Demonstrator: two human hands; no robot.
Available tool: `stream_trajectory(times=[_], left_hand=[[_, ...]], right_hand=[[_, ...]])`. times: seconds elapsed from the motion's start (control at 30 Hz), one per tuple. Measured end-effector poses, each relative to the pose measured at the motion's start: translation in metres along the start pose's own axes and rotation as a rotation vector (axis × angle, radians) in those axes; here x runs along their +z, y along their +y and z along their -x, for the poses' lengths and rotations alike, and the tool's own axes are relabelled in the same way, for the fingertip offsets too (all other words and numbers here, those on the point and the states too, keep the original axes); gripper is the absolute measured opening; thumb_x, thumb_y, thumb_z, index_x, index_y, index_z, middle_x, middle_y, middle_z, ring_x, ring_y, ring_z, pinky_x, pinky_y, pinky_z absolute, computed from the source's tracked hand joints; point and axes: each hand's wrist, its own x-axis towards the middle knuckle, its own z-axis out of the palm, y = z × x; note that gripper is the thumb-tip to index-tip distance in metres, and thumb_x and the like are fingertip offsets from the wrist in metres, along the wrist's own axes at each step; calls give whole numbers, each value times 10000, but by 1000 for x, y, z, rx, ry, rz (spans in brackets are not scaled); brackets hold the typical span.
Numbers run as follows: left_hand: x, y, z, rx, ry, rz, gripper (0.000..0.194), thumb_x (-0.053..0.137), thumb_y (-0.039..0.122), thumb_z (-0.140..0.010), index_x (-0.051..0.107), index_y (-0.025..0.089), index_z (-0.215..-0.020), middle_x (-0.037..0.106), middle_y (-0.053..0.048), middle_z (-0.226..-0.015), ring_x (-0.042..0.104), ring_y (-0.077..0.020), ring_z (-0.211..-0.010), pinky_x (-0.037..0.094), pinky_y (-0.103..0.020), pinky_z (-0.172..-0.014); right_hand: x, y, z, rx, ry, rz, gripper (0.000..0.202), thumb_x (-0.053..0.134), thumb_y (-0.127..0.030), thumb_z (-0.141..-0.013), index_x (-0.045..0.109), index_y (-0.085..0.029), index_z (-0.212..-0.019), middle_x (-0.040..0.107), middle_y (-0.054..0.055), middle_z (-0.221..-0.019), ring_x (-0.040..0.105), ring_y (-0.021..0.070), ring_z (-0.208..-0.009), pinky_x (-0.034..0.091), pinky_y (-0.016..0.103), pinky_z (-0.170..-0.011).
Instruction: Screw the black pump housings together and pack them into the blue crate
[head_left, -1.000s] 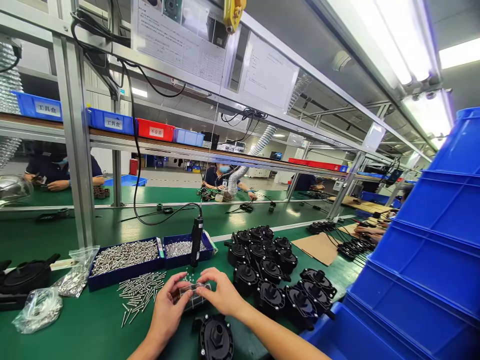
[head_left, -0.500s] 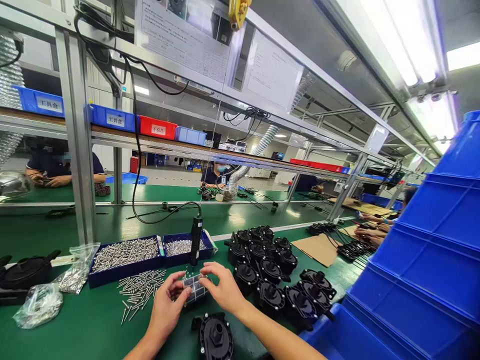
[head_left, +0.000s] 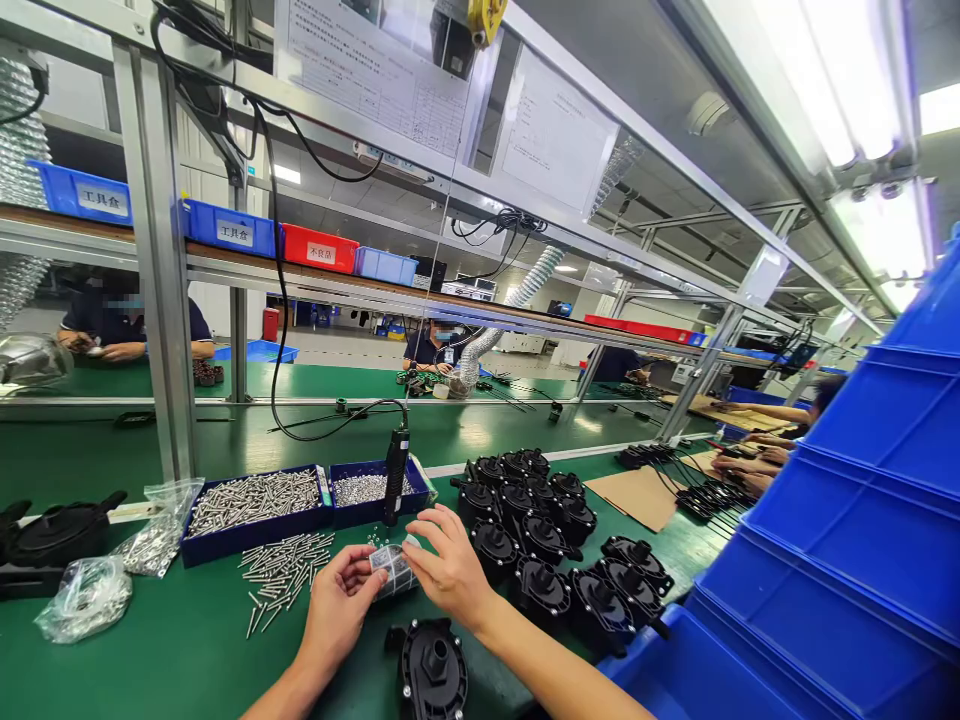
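My left hand (head_left: 341, 598) grips the left side of a small grey piece with pale grid lines (head_left: 390, 572), thumb on its upper face. At its right end, my right hand (head_left: 448, 565) pinches a small pale bit (head_left: 412, 541) between thumb and fingers. Just behind the piece stands a black electric screwdriver (head_left: 396, 476), hanging upright on its cord. A black round housing (head_left: 433, 665) lies on the green bench in front of my hands. Loose long screws (head_left: 281, 575) are spread left of my left hand.
Blue trays of screws (head_left: 255, 505) and small nuts (head_left: 371, 490) sit behind. Many black housings (head_left: 540, 535) stand at right, beside stacked blue crates (head_left: 847, 540). Plastic bags (head_left: 86, 600) lie at left. Other people work across the bench and at far right.
My right hand has lifted slightly and now has a pale bit at its fingertips, at the right end of the grey piece. The grey piece has tilted a little. The view has shifted slightly.
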Motion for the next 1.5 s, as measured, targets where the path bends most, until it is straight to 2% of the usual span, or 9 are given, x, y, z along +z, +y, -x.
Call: stream_trajectory(times=[0.37, 0.43, 0.53, 0.7, 0.83, 1.07, 1.23, 1.4, 1.5], left_hand=[[0, 2, -2, 31, -1, -9, 461, 932, 531, -735, 756, 186, -986, 817, -75, -899, 763, -215, -812, 640, -294, -756], [-1, 3, -1, 35, 2, -24, 468, 925, 535, -745, 750, 186, -1002, 814, -74, -892, 765, -219, -814, 641, -298, -757], [0, 5, 1, 53, -27, -40, 456, 908, 537, -777, 749, 188, -1025, 818, -77, -909, 782, -232, -847, 652, -317, -800], [3, 5, 6, 104, -83, -51, 404, 882, 527, -823, 756, 198, -1022, 828, -83, -947, 800, -249, -875, 671, -348, -825], [2, 0, 5, 130, -78, -68, 393, 865, 518, -847, 747, 202, -1049, 833, -81, -964, 805, -250, -887, 673, -348, -824], [1, 1, 4, 125, -51, -114, 435, 864, 547, -833, 736, 200, -1060, 831, -79, -943, 802, -248, -873, 662, -333, -815], [3, 4, 7, 110, -46, -116, 444, 864, 559, -833, 733, 205, -1064, 828, -78, -941, 802, -253, -878, 660, -332, -814], [0, -2, 4, 125, -46, -172, 447, 832, 565, -856, 723, 205, -1099, 822, -89, -957, 808, -272, -894, 671, -359, -807], [-5, -2, -3, 152, 34, -233, 496, 788, 579, -875, 705, 198, -1181, 808, -140, -1095, 809, -325, -999, 689, -436, -847]], right_hand=[[-3, -8, -5, 158, 14, -361, 115, 712, -169, -984, 788, -253, -1003, 720, 73, -985, 626, 278, -1058, 596, 460, -922], [-4, -13, -6, 299, 18, -464, 229, 729, -167, -971, 776, -266, -1173, 752, 76, -1037, 644, 284, -1095, 586, 475, -962], [-2, -20, -7, 533, -89, -522, 607, 769, -132, -908, 623, -257, -1484, 799, 83, -1165, 632, 317, -1267, 510, 547, -1121], [6, -25, -7, 684, -187, -633, 665, 768, -109, -878, 574, -212, -1506, 822, 65, -1051, 644, 309, -1291, 469, 530, -1165], [11, -22, -3, 645, -186, -585, 614, 756, -102, -902, 591, -208, -1483, 803, 53, -973, 668, 303, -1205, 496, 511, -1123], [12, -21, -1, 566, -161, -534, 666, 733, -109, -924, 521, -228, -1544, 816, 64, -1095, 643, 313, -1286, 462, 530, -1159], [11, -22, -4, 548, -41, -431, 627, 761, -123, -915, 535, -227, -1490, 834, 35, -981, 700, 299, -1070, 503, 501, -1049], [10, -29, -6, 387, -77, -417, 508, 721, -116, -906, 627, -231, -1391, 845, 49, -971, 723, 298, -984, 541, 465, -944], [-1, -36, -9, 473, -56, -521, 537, 736, -139, -909, 573, -238, -1410, 839, 14, -929, 753, 249, -911, 579, 420, -944]])
